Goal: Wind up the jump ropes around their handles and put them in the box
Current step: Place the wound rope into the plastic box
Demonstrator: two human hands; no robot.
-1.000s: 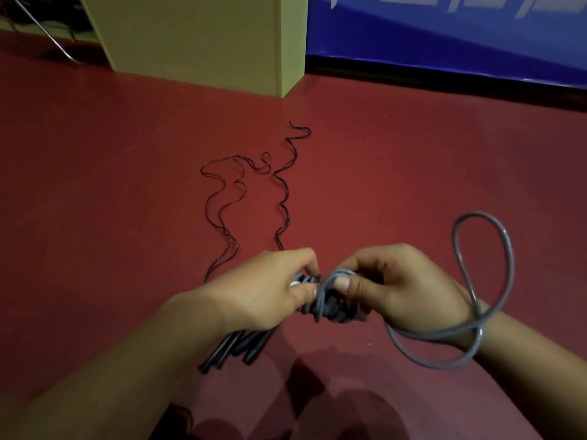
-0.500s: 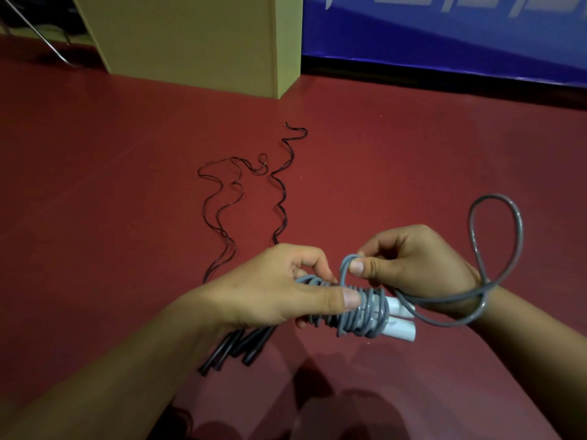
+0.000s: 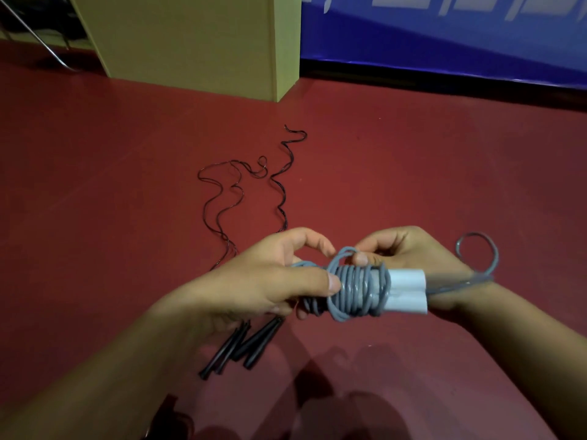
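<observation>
My left hand (image 3: 273,281) grips a grey jump rope bundle (image 3: 357,287), its cord coiled in several turns round two handles with white ends (image 3: 408,292) pointing right. The thumb presses on the coils. My right hand (image 3: 409,252) is behind the bundle and pinches the grey cord at the top of the coils. A loose loop of the grey cord (image 3: 476,258) curls out past my right wrist. On the red floor below my hands lie black handles (image 3: 244,347), and their thin black ropes (image 3: 235,198) snake away from me. No box is clearly visible.
A yellow-green cabinet or pillar (image 3: 197,42) stands on the floor at the back. A blue banner (image 3: 444,36) runs along the back right wall. Metal chair legs (image 3: 41,42) show at the top left. My shadow falls on the floor near the bottom edge.
The wound bundle has turned so its white handle ends show on the right. More turns of grey cord lie on the handles, and the free loop by my right wrist has shrunk.
</observation>
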